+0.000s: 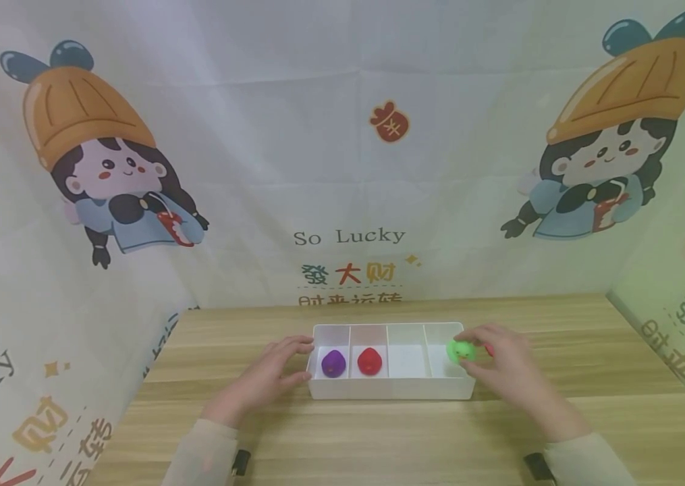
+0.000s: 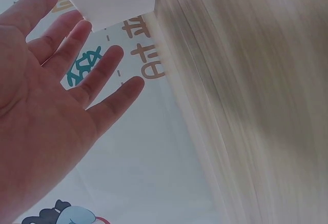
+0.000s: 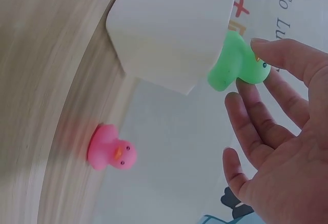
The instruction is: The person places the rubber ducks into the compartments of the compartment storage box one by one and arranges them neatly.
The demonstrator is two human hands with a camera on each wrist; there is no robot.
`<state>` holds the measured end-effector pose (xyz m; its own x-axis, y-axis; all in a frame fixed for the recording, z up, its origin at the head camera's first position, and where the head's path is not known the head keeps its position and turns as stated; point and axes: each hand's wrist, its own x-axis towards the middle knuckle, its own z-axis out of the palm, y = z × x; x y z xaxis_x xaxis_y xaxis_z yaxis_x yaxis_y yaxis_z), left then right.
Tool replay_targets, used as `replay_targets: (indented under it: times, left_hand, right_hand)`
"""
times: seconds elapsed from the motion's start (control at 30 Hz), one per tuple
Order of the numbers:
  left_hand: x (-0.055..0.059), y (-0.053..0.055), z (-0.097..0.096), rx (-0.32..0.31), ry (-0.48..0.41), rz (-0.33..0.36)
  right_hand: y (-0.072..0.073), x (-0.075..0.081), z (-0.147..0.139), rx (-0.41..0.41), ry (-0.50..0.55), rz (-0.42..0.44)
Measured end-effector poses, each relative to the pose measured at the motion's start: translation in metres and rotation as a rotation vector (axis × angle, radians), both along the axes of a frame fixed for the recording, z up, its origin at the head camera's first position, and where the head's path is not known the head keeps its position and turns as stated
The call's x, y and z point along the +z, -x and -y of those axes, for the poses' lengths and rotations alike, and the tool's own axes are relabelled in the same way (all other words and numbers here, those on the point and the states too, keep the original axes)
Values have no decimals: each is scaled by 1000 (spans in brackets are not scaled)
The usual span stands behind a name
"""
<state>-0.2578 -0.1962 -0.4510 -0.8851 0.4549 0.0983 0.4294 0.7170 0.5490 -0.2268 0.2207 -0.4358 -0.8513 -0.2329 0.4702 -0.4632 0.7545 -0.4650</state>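
A white four-compartment tray (image 1: 392, 389) lies on the table. My left hand (image 1: 272, 368) is at its left end, fingers extended; in the left wrist view the palm and fingers (image 2: 105, 75) look fairly straight beside the tray's end wall. My right hand (image 1: 503, 361) pinches a green rubber duck (image 1: 461, 351) over the rightmost compartment's outer edge. The right wrist view shows that duck (image 3: 238, 62) between thumb and fingers, next to the tray's wall. A purple rubber duck (image 1: 333, 363) sits in the leftmost compartment, a red one (image 1: 369, 362) in the second.
A pink rubber duck (image 3: 110, 149) stands on the table to the right of the tray, mostly hidden by my right hand in the head view. The wooden table (image 1: 348, 445) ends at a printed cloth backdrop (image 1: 245, 256), with more cloth at both sides.
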Motion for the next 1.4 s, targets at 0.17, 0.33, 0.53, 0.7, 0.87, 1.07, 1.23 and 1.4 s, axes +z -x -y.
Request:
replay_targets:
  times: [0.17,0.33,0.53,0.7,0.87,1.07,1.23,1.4]
  left_hand:
    - [1,-2,-1,10,1,13]
    - [0,-1,0,8,4,7]
    - [1,0,0,-2,0,-9]
    - [1,-3,1,6,-8,4]
    - [1,-2,1,-1,-7,-6]
    - [2,-1,-1,1,-18,7]
    - [3,-1,-2,3,-20,11]
    - [0,-2,-2,2,-16,4]
  right_hand:
    - [1,-2,7,4,3,22]
    - [2,-2,12,9,10,31]
    - [4,-3,18,18,14,33]
    - [4,-3,25,21,18,43]
    - [4,-2,32,50,41,29]
    - [8,-2,40,62,48,28]
    - [9,-2,46,62,37,39]
    - [8,-1,53,36,12,54]
